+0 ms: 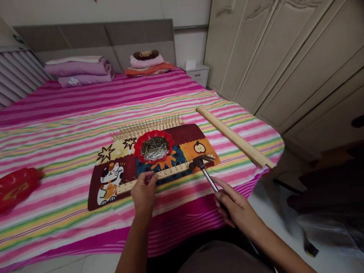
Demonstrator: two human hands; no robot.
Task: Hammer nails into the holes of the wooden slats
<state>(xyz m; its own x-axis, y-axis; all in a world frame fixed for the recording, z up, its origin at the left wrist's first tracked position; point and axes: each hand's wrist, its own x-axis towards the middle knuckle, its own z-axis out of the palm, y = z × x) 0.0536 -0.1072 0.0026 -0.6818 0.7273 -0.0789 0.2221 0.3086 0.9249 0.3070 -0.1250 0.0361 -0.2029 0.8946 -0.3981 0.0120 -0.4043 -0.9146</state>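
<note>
Pinching a nail upright on the wooden strip (159,175), the left hand (144,191) should keep clear; right hand (237,206), clamped round the hammer (205,171), best taps lightly, squarely

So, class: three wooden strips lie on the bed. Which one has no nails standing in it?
The bare strip lying diagonally at the right, off the mat. The other two, by the red dish, bristle with upright nails.

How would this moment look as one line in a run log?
left hand: pinching nail on strip | right hand: gripping hammer, head over strip | red dish: full of nails, behind strip
</note>
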